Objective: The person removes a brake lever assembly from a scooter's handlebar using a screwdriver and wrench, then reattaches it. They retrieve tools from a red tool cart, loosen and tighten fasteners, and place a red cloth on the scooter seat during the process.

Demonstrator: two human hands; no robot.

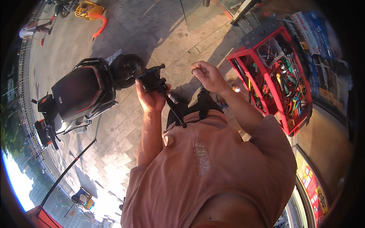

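My left hand (150,100) is closed around a black brake lever assembly (151,79), held up in front of my body. Its blocky body rests against the fingers and thumb, and a long thin lever (176,111) slants down toward my shirt. To the right, apart from it, my right hand (210,78) is raised with thumb and forefinger pinched together. A small dark bit seems to show at those fingertips, too small to name. Beyond my left hand stands a black scooter (78,89), its wheel (127,71) close behind the assembly.
On the right stands a red tool rack (266,81) packed with pliers, screwdrivers and other hand tools. Dark boxes (323,68) are stacked beside it. A yellow machine with an orange hose (100,26) sits at the far left on the paved ground (118,110). A dark pole (68,169) slants at lower left.
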